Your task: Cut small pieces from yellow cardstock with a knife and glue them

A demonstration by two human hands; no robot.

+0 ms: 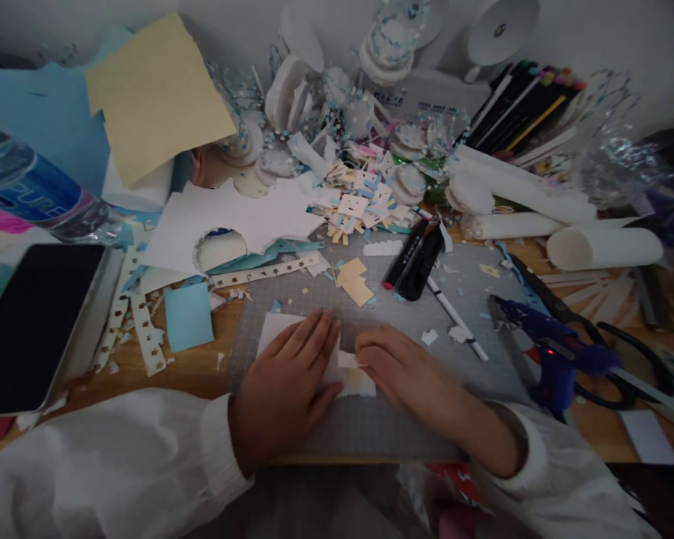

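Note:
My left hand lies flat, fingers stretched out, on a sheet of white paper at the front of the grey cutting mat. To its right, my right hand is closed in a pinch on a small white paper strip. The strip reaches left over the paper, where a pale yellow patch shows below it. My right fingertips hide the strip's other end. A cut piece of yellow paper lies just beyond both hands.
A blue glue gun with a red light and black scissors lie right. Pens and a heap of paper cutouts are beyond the hands. A phone, water bottle and blue paper square are left.

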